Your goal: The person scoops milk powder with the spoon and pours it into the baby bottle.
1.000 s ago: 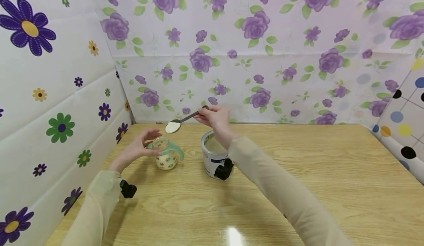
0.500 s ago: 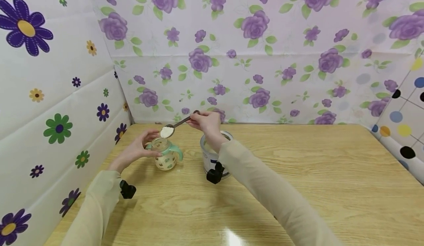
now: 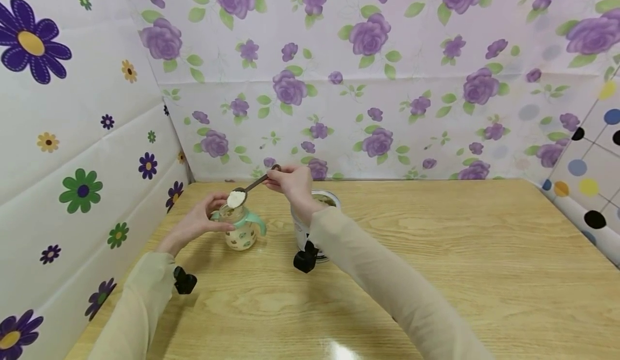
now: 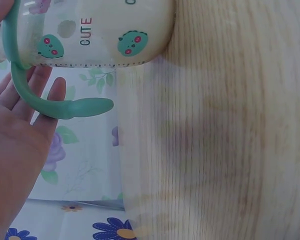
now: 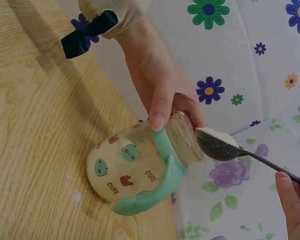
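Observation:
A clear baby bottle (image 3: 241,240) with green handles, printed cartoon faces and pale contents stands uncapped on the table. My left hand (image 3: 197,221) holds it round the neck, thumb on the near side; in the left wrist view one green handle (image 4: 65,109) passes in front of the fingers. My right hand (image 3: 296,186) pinches the end of a dark, long-handled spoon (image 3: 256,182). White powder (image 3: 236,199) is heaped in the spoon's bowl. In the right wrist view the bowl (image 5: 217,148) is right at the bottle's mouth (image 5: 187,140); whether they touch I cannot tell.
An open can (image 3: 299,232) stands right of the bottle, partly hidden behind my right wrist and sleeve. The wooden table (image 3: 436,252) extends to the right. A flowered sheet (image 3: 339,107) rises behind it, and another (image 3: 97,188) at the left.
My right hand has moved left and down, bringing the powder-filled spoon from beside the bottle to its mouth. My left hand stays on the bottle.

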{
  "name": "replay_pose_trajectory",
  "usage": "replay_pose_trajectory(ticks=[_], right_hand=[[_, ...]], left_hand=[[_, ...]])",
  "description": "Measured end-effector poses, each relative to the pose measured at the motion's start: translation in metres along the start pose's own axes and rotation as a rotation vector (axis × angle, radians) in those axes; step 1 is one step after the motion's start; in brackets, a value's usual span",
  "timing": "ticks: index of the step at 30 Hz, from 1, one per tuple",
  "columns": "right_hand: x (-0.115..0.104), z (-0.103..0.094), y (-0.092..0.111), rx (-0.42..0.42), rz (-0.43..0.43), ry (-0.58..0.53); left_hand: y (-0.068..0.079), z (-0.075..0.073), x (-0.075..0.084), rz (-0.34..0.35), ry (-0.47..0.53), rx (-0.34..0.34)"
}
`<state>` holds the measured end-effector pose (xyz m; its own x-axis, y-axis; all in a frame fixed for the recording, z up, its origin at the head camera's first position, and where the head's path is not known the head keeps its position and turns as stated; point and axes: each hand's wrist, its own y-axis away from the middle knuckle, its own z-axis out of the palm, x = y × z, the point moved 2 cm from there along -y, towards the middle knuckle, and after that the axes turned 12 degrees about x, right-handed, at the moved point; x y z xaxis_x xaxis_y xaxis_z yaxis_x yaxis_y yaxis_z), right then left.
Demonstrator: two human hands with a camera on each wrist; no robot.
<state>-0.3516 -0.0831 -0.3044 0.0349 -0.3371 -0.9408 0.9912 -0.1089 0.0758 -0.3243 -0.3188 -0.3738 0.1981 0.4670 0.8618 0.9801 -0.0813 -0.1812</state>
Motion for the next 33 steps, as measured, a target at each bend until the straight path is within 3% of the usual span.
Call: replay_pose_trajectory(ticks=[19,33], right_hand=[[0.008,0.015,0.005,-0.041,-0.104,0.102],[0.011,0.019,0.009,-0.151,-0.138,0.178]], left_hand=[[-0.001,-0.001,0.0,0.016,-0.032,0.012],[0.0,-0.001,0.002,-0.014,-0.031,0.008]])
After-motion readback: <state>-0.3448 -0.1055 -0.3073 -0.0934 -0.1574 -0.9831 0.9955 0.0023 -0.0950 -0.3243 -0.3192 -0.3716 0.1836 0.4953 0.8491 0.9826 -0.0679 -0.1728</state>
